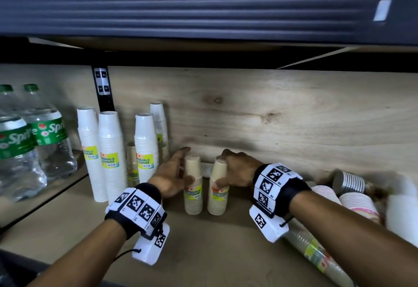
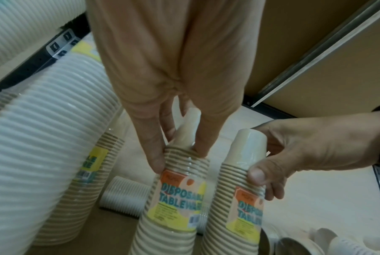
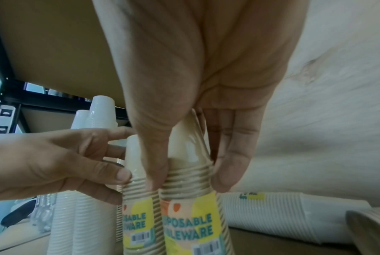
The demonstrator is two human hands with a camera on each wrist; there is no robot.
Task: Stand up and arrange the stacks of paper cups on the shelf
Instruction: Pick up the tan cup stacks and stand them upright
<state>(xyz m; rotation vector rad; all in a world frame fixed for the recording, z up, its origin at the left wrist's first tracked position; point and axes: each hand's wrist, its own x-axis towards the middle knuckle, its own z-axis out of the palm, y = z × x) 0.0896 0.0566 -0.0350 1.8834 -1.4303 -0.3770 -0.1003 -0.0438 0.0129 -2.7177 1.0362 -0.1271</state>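
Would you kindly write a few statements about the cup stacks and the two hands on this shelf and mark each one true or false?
1. The left hand grips an upright beige stack. True.
2. The right hand rests flat on the shelf. False: it grips the neighbouring beige stack.
3. Both beige stacks lie on their sides. False: both stand upright, rims down.
4. Tall white stacks stand left of the hands. True.
5. Other stacks lie toppled on the right. True.
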